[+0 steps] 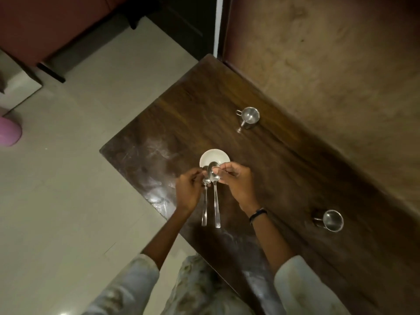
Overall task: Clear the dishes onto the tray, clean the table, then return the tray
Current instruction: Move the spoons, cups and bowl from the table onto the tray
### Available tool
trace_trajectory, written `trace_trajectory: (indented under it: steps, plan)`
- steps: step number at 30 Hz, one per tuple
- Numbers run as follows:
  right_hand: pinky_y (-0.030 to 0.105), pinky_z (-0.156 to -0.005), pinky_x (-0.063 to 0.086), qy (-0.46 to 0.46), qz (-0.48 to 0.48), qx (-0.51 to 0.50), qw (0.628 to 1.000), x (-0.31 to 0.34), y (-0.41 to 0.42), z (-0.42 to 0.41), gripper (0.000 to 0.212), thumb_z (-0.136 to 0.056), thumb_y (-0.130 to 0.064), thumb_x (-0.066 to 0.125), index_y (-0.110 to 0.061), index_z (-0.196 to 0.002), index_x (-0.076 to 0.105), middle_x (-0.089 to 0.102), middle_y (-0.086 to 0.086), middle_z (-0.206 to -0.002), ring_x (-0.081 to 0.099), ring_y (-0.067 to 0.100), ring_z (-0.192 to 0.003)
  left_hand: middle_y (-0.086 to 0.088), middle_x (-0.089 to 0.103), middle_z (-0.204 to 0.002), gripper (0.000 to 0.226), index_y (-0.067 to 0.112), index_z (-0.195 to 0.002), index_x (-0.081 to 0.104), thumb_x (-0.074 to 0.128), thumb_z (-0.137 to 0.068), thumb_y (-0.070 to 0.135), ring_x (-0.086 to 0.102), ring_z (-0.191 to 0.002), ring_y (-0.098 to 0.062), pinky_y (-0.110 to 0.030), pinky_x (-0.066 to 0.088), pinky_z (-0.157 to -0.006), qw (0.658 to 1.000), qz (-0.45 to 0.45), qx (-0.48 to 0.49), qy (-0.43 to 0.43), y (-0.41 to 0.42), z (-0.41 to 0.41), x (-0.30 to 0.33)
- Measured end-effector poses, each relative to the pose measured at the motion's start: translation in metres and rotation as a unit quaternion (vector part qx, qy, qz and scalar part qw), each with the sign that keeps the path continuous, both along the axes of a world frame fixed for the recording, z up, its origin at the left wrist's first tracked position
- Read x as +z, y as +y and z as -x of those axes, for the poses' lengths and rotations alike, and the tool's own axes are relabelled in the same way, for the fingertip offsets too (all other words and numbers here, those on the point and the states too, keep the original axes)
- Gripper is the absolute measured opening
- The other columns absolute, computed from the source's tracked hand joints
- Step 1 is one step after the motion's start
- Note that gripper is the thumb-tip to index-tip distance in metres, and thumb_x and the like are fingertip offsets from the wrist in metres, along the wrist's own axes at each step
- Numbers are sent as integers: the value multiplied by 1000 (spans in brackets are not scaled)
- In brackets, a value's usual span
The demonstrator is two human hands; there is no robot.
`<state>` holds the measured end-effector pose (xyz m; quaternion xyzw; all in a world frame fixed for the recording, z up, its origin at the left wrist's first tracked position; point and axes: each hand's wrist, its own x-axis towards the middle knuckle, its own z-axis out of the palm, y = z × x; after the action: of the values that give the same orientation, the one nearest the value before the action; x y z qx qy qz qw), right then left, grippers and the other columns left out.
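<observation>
Above the dark wooden table [204, 105], both my hands hold steel spoons [216, 201] bowl-end up, handles hanging toward me. My left hand [188, 189] pinches the spoons near their bowls from the left. My right hand [236, 183] pinches a spoon bowl from the right. A small white bowl [214, 156] sits on the table just beyond my fingers. One steel cup [249, 117] stands farther back near the wall. Another steel cup [330, 220] stands to my right. No tray is in view.
The table's long side runs against a brown textured wall [329, 64]. Pale tiled floor [68, 189] lies to the left, with a red sofa [45, 26] at the far left and a pink object [9, 135] at the left edge. White smears mark the tabletop's near side.
</observation>
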<state>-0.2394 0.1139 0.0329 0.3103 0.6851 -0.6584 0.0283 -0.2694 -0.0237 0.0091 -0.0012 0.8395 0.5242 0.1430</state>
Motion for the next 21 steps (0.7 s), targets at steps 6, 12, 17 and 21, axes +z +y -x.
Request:
trace_trajectory:
  steps: [6, 12, 17, 21]
  plan:
    - [37, -69, 60, 4, -49, -17, 999, 39, 36, -77, 12, -74, -11, 79, -11, -77, 68, 71, 11, -77, 69, 21, -72, -6, 76, -93, 23, 14, -102, 73, 53, -90, 17, 72, -82, -20, -46, 60, -75, 999, -38, -13, -1, 40, -82, 45]
    - [43, -71, 60, -3, -109, -62, 992, 67, 67, -188, 16, -68, -16, 83, -13, -75, 69, 71, 1, -72, 70, 18, -71, -12, 72, -96, 24, 7, -104, 69, 46, -96, 5, 72, -80, -13, -32, 61, -72, 991, -115, -45, -60, 84, -186, 89]
    - [45, -67, 60, 3, -115, -93, 989, 92, 90, -271, 15, -70, -14, 82, -16, -72, 67, 70, 3, -73, 70, 20, -70, -10, 71, -86, 20, 1, -99, 67, 52, -95, 13, 70, -71, -3, -13, 55, -60, 988, -117, -92, -46, 111, -262, 115]
    - [43, -65, 60, 11, -113, -122, 986, 112, 104, -321, 15, -74, -15, 80, -6, -80, 69, 70, 3, -73, 69, 16, -65, -1, 71, -74, 18, 2, -89, 73, 60, -91, 15, 67, -63, 3, -8, 48, -56, 986, -95, -135, -4, 134, -301, 130]
